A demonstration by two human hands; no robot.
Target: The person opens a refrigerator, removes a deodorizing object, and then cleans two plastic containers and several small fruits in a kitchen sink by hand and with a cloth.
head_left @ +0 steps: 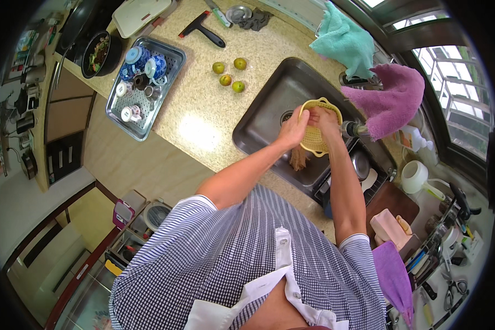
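Observation:
A small yellow plastic basket (314,140) with a scalloped rim is held over the dark sink (264,111), beside the faucet (352,128). My left hand (293,128) grips its left side, thumb at the rim. Reaching over the basket from the right, my right hand (328,119) has its fingers inside, close to the left fingers; whether they grip anything is hidden. Below the basket, a brown mesh scrubber (298,159) lies in the sink. Several green-yellow round fruits (226,80) rest on the speckled counter (206,103) left of the sink.
A metal tray (119,113) holds upturned cups and a blue-and-white teapot. Behind the fruits lie a squeegee (204,31) and a knife (219,14). Teal (346,37) and pink towels (390,97) hang by the faucet. A black rack (367,165) stands at the sink's right.

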